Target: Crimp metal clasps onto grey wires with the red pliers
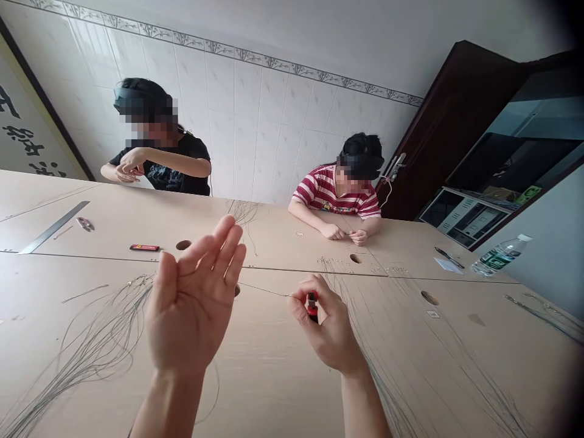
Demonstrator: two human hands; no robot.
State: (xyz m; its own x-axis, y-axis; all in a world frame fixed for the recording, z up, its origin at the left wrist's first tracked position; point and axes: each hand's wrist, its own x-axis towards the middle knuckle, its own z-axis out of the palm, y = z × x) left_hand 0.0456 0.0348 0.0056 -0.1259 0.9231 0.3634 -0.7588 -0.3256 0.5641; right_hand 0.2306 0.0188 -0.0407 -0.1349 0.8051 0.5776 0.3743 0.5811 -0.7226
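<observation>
Left hand (194, 304) lying open nearest the camera, right hand (331, 328) gripping a lighter (312, 309)

Palm turned up, the left hand is spreading its thumb away from its fingers and showing nothing in its grasp. Beside it, the right hand is curling around the red-and-black lighter, whose metal-hooded end is facing upward; its full long axis is hiding inside the fist. Thumb and forefinger are pinching a thin dark cord (267, 289), which is running leftward above the table (274, 383), long axis nearly level, its far end disappearing behind the left hand. At far right, a green-labelled plastic bottle (499, 258) is slanting rightward in view; its contents are staying unclear.
</observation>
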